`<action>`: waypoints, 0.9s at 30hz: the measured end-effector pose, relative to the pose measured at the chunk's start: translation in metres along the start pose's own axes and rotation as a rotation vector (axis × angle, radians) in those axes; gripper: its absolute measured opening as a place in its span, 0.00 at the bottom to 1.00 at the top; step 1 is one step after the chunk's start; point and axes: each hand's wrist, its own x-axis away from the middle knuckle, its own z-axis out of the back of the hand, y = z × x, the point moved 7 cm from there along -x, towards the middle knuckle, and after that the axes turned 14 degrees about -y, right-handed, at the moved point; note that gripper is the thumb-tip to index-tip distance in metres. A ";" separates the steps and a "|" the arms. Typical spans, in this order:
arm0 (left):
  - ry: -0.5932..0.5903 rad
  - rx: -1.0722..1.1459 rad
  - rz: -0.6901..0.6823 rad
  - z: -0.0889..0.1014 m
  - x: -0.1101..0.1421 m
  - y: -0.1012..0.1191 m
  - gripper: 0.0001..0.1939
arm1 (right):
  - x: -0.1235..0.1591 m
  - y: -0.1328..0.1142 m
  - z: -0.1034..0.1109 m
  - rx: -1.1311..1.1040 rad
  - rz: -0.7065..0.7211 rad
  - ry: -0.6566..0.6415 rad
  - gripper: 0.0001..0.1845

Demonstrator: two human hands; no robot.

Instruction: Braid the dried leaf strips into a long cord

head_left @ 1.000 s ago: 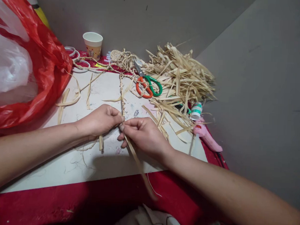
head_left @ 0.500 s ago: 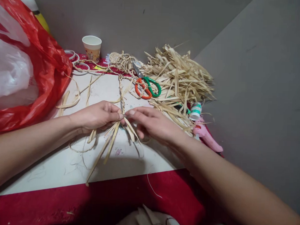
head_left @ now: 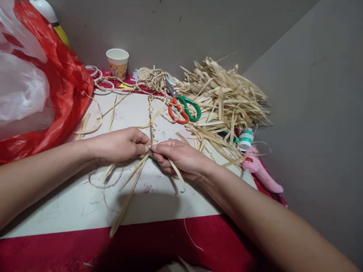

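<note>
A thin braid of dried straw-like strips point(head_left: 150, 115) runs from the back of the white board down to my fingers. My left hand point(head_left: 130, 144) pinches the braid's near end between thumb and forefinger. Right against it, my right hand point(head_left: 176, 156) is closed on strips at the same spot, its fingertips touching the left ones. Loose strip ends point(head_left: 132, 190) fan out below the left fingers toward the board's front edge. One more strip point(head_left: 177, 173) hangs across the right fingers. The exact crossing of the strips is hidden by my fingertips.
Scissors with orange and green handles point(head_left: 185, 108) lie beside a heap of dried strips point(head_left: 224, 94). A paper cup point(head_left: 117, 64) stands at the back. Red and clear plastic bags point(head_left: 73, 74) bulge at left. A pink glue gun point(head_left: 262, 170) and white-green roll point(head_left: 245, 139) lie right.
My right hand has closed in on the braid's end and gathered the right-hand strips. The left hand keeps its pinch. The whole view has shifted slightly.
</note>
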 end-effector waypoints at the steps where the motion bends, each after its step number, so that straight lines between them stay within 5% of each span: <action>1: 0.024 -0.082 0.017 0.002 0.002 0.002 0.11 | 0.000 0.001 0.000 0.017 0.006 0.016 0.19; 8: 0.225 -0.592 0.136 0.004 0.013 0.024 0.16 | 0.000 0.002 -0.001 0.054 0.076 0.084 0.16; 17: 0.290 -1.091 0.237 -0.027 0.013 0.025 0.16 | 0.006 -0.001 -0.010 -0.006 0.069 0.054 0.22; 27: 0.368 -1.280 0.132 -0.059 0.015 0.029 0.13 | 0.004 0.003 -0.009 -0.079 0.134 0.012 0.20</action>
